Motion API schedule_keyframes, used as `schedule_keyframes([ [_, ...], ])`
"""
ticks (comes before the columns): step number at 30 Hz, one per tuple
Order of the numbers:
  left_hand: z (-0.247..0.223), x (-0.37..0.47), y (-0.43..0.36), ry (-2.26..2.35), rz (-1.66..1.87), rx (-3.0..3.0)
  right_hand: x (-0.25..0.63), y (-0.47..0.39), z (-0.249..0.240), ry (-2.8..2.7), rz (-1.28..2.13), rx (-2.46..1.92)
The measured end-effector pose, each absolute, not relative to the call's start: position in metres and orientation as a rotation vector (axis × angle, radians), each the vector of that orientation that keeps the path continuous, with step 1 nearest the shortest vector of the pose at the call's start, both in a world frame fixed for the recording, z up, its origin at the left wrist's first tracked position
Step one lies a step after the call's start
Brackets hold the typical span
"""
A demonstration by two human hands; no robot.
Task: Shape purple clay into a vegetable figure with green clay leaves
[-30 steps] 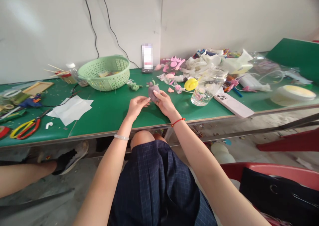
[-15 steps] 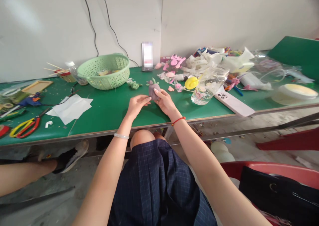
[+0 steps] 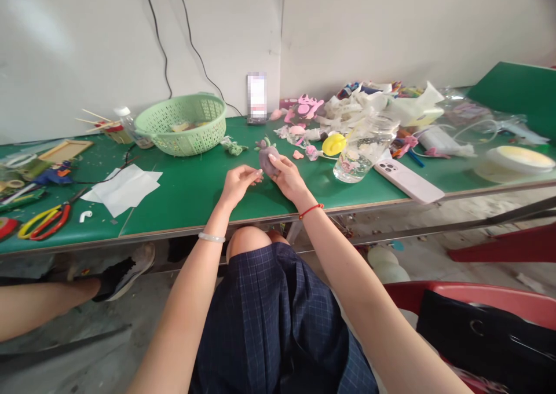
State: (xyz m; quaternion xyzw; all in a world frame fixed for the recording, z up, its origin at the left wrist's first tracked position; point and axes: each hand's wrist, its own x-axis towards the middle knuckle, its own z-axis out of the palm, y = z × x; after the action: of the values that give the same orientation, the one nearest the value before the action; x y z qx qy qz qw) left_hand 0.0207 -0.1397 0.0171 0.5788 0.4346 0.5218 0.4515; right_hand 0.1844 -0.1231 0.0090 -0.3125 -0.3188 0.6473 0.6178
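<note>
A small grey-purple clay figure (image 3: 266,153) with green leaves on top stands over the green table (image 3: 191,194). My right hand (image 3: 287,178) grips it from the right and below, thumb laid across its front. My left hand (image 3: 237,183) is close on its left, fingertips pinched together and touching or almost touching the figure's lower side; I cannot tell which. A red string circles my right wrist and a pale bangle my left.
Behind stand a green basket (image 3: 182,124), a propped phone (image 3: 256,97), pink clay bits (image 3: 304,109) and a plastic jar (image 3: 364,148). A pink phone (image 3: 408,181) lies right. White paper (image 3: 122,189) and scissors (image 3: 41,222) lie left. Another person's leg (image 3: 52,304) is at lower left.
The view has shifted slightly. Both hands stay on the clay figure with only small finger movements.
</note>
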Motion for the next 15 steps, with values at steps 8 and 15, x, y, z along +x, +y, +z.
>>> schedule_keyframes([
  [8, 0.0145, 0.0203, -0.1356, 1.019, 1.228, 1.396, 0.1829, -0.1239, 0.0084, -0.765, 1.476, -0.711],
  [15, 0.0167, 0.0194, -0.1384, 1.023, 1.235, 1.423, 0.1818, -0.1281, 0.0124, -0.801, 1.494, -0.687],
])
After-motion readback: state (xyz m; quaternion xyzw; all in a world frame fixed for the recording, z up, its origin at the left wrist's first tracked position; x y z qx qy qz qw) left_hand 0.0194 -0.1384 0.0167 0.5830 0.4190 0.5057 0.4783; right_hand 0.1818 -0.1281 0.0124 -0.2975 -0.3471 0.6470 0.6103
